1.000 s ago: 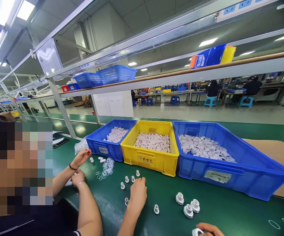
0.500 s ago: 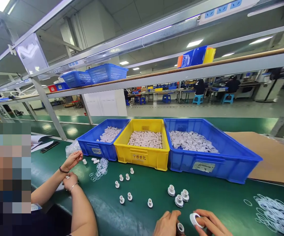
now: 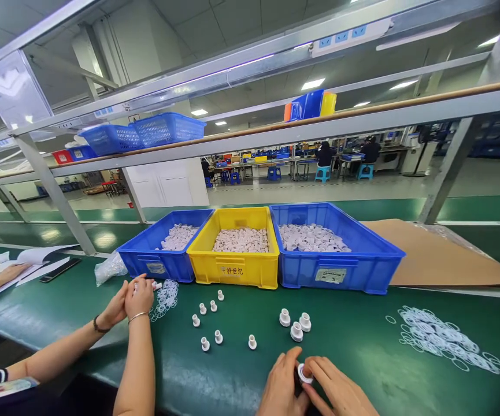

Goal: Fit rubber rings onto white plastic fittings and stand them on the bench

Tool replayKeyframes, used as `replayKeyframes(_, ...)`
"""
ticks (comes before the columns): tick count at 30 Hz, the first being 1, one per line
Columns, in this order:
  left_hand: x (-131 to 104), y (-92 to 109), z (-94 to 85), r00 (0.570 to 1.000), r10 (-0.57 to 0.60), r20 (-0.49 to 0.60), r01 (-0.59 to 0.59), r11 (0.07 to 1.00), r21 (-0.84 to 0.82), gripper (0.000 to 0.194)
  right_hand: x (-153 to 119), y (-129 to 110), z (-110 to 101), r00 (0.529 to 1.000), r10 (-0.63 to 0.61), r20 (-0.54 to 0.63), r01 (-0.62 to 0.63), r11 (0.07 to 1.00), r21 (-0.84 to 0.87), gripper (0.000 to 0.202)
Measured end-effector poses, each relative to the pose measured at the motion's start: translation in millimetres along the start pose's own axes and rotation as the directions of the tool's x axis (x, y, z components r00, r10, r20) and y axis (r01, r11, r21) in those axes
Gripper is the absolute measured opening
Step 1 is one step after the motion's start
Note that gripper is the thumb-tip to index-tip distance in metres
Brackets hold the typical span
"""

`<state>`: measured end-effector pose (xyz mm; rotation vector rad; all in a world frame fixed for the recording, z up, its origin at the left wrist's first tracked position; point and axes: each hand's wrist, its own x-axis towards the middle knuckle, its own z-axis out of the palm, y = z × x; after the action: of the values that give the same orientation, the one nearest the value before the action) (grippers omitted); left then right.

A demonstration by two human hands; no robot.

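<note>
At the bottom edge my left hand [image 3: 283,386] and my right hand [image 3: 335,392] meet over one small white plastic fitting [image 3: 304,373], which both grip between their fingertips. Just beyond them three larger white fittings [image 3: 295,325] stand together on the green bench [image 3: 354,352]. To their left several smaller white fittings [image 3: 210,327] stand scattered. A heap of clear rubber rings [image 3: 438,337] lies to the right of my hands.
A small blue bin [image 3: 152,267], a yellow bin [image 3: 236,268] and a large blue bin [image 3: 340,271] hold white parts. A co-worker's hands [image 3: 130,297] work at left beside more rings [image 3: 165,293]. Brown cardboard [image 3: 444,260] lies right; papers and a phone [image 3: 60,270] far left.
The view has swung right and the co-worker's head has left it. My left hand came back from the small fittings and joined my right on the white fitting. The co-worker's hands drew together.
</note>
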<state>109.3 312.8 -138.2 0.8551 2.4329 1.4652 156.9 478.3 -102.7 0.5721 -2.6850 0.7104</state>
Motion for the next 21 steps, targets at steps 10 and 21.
replayKeyframes(10, -13, 29, -11.3, 0.986, 0.102, -0.135, -0.107, 0.994, -0.026, 0.067, -2, -1, -37, 1.0, 0.0, 0.03, 0.002, 0.998, -0.061, 0.015)
replayKeyframes(21, 91, 41, -41.9, 0.923, -0.101, -0.371, -0.012, 0.956, -0.292, 0.049, 59, 7, -36, 0.991, -0.081, 0.103, 0.102, 0.97, -0.219, 0.01)
